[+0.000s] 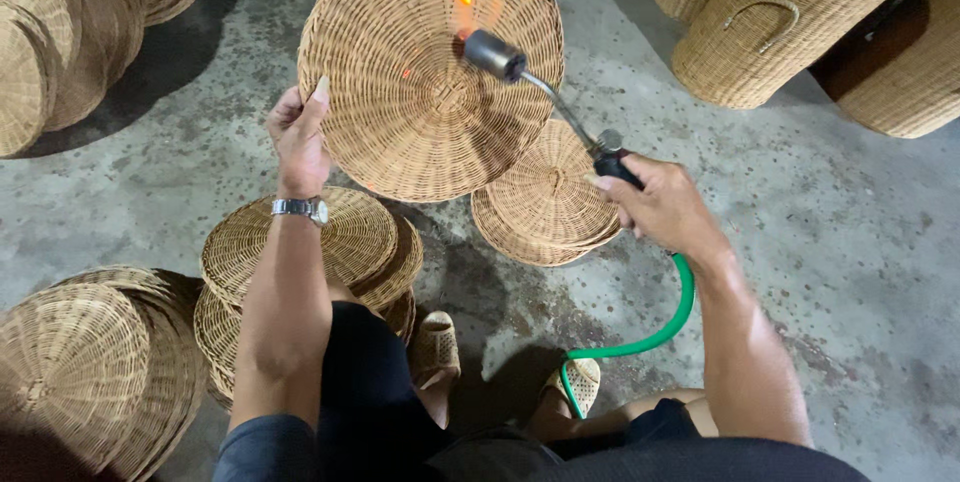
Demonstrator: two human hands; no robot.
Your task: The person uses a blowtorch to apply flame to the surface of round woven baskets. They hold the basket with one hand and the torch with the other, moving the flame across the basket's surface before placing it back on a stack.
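left hand [298,137] grips the round woven tray [430,67], right hand [660,207] clamps the gas torch [545,92]; tall baskets [780,22] nearby.

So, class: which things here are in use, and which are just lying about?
In use: left hand holding round wicker tray; right hand holding gas torch; green hose.
Lying about: stacked trays; tall baskets; small tray stack.

A stained grey concrete floor [850,242] is spreading everywhere. Stacks of round woven wicker trays [70,32] are lying around, and tall woven wicker baskets [780,22] are standing upper right.
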